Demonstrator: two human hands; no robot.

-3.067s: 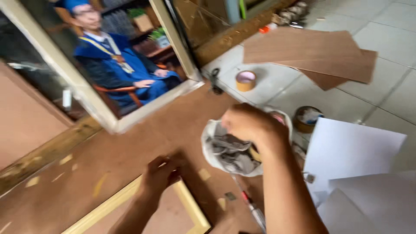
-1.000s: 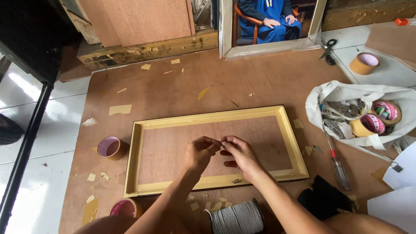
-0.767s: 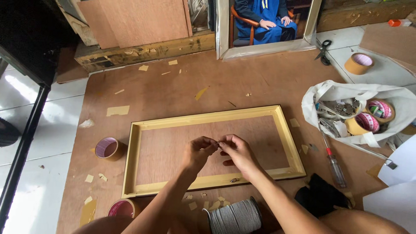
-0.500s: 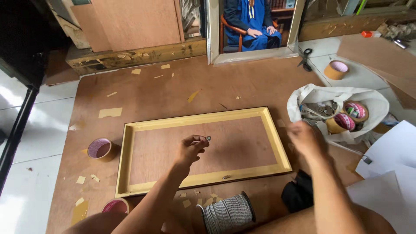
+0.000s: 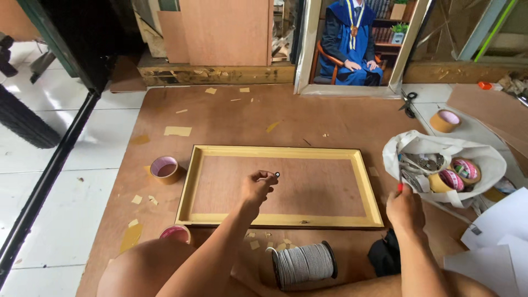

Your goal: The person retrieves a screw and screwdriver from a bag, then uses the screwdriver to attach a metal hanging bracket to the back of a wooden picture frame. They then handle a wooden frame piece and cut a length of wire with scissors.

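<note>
A yellow wooden picture frame [image 5: 278, 151] lies face down on a brown board on the floor. My left hand [image 5: 256, 187] hovers over the frame's backing and pinches a small metal ring screw [image 5: 276, 174] between its fingertips. My right hand [image 5: 405, 208] is off the frame's right end, beside a white bag [image 5: 440, 144], with its fingers closed around a thin tool whose red end [image 5: 400, 187] pokes out above the hand. A spool of grey cord [image 5: 303, 264] lies near my legs, below the frame.
Tape rolls sit left of the frame [image 5: 165, 169], at its lower left [image 5: 176, 234], inside the bag and at the far right [image 5: 445, 121]. Scissors [image 5: 408, 103] lie near a framed portrait [image 5: 352, 44] leaning at the back. White sheets [image 5: 495, 220] lie right; a black lump [image 5: 385, 256] lies by my right arm.
My right hand left the middle of the frame, swung right to the bag and closed on the red-ended tool. My left hand stayed over the frame with the small ring screw.
</note>
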